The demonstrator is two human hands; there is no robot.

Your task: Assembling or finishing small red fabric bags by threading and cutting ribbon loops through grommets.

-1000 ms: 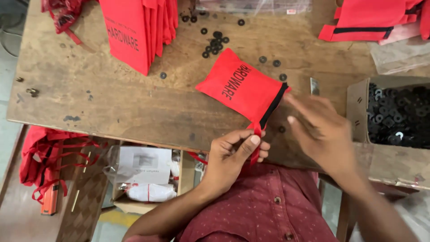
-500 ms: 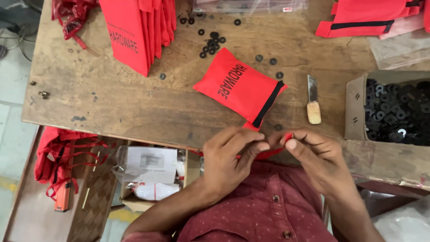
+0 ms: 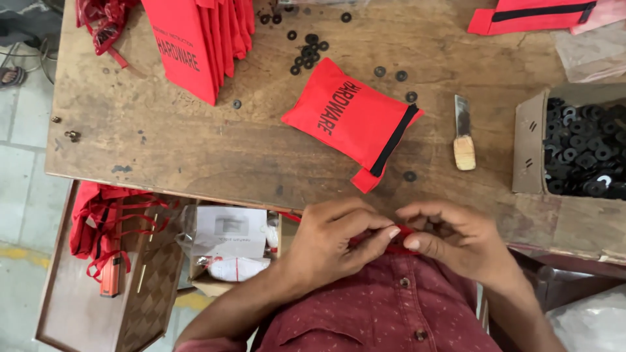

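We see the left hand (image 3: 329, 241) and right hand (image 3: 456, 238) meet at 6 o'clock, at the near edge of the table (image 3: 163, 150). Both pinch a small red strip (image 3: 398, 233) with narrow, curled fingers; most of it is hidden. A red pouch (image 3: 349, 117) lies at 12 o'clock from the hands, apart from them. At 2 o'clock lies a knife (image 3: 463, 133); a box (image 3: 529, 140) of black washers sits at 3 o'clock.

Small packing workshop. Worn, scarred wooden surface (image 3: 163, 150) carries a stack of red cloth pouches (image 3: 195, 39), scattered black washers (image 3: 306, 52), a cardboard box of washers (image 3: 580, 150) and a wood-handled knife (image 3: 463, 133). Concrete floor (image 3: 19, 195) below, with more red pouches (image 3: 104, 221) on a low shelf.
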